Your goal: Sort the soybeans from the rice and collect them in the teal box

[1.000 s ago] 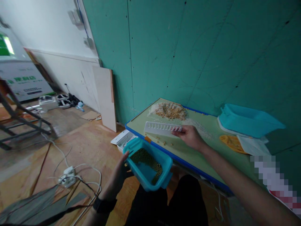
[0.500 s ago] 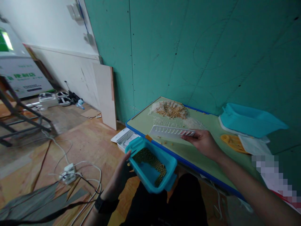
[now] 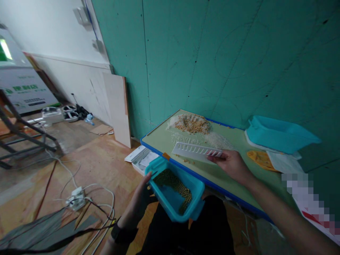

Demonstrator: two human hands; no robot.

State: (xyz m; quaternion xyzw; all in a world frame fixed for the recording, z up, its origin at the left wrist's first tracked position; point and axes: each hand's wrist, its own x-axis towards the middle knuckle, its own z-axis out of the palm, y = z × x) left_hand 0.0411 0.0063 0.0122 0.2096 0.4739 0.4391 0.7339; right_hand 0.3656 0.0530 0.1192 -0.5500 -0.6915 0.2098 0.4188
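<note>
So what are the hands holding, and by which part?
Right hand: the white slotted strip, by its right end. Left hand: the blue container, by its left rim.

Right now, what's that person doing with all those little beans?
A person has a blue tub in their left hand, held by the near edge of the table. Inside are what look like small green beans and tan ones. Their right hand holds a white slotted strip over the tabletop. Behind it sits a heap of tan beans and white grains, and another blue tub stands toward the right end.
</note>
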